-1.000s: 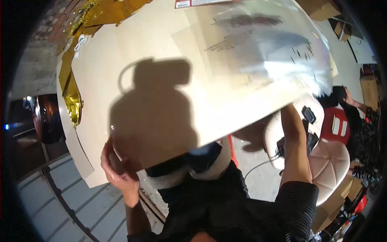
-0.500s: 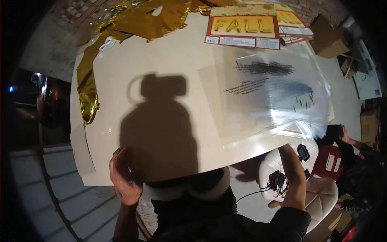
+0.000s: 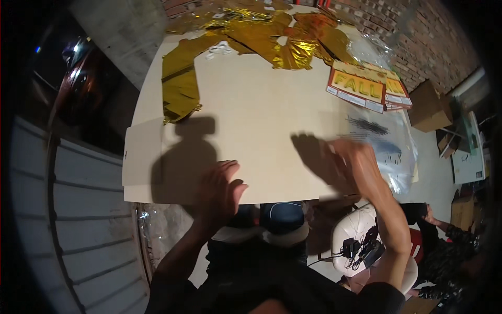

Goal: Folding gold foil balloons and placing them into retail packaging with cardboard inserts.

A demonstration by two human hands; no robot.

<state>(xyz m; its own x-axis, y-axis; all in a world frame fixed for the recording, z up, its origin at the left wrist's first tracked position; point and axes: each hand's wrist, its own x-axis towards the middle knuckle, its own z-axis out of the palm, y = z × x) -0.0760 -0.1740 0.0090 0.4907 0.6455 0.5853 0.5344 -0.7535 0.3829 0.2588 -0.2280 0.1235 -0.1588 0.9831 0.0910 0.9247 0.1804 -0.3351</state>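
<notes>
My left hand [image 3: 225, 188] is over the near edge of the pale table [image 3: 251, 120], its thumb apart from the fingers and nothing in it. Further right, my right hand [image 3: 355, 157] is above the table beside a stack of clear plastic bags [image 3: 387, 141], partly covering their near left side. Its fingers are loosely bent and somewhat blurred; I see nothing held in them. Flat gold foil balloons [image 3: 180, 83] lie along the far left and back. Printed card packages [image 3: 358, 86] with yellow panels and red borders overlap at the far right.
A small white ribbon bundle [image 3: 218, 51] lies near the foil. White padded stools [image 3: 348, 230] hold black cables and adapters [image 3: 350, 246]. Another person's hand [image 3: 430, 213] shows at the right. A cardboard box [image 3: 430, 107] and a brick wall [image 3: 429, 47] stand beyond the table.
My right hand has come up from beside the table's near edge to above the tabletop. My left hand has left the near-left edge and moved right. The view has shifted, showing more of the back.
</notes>
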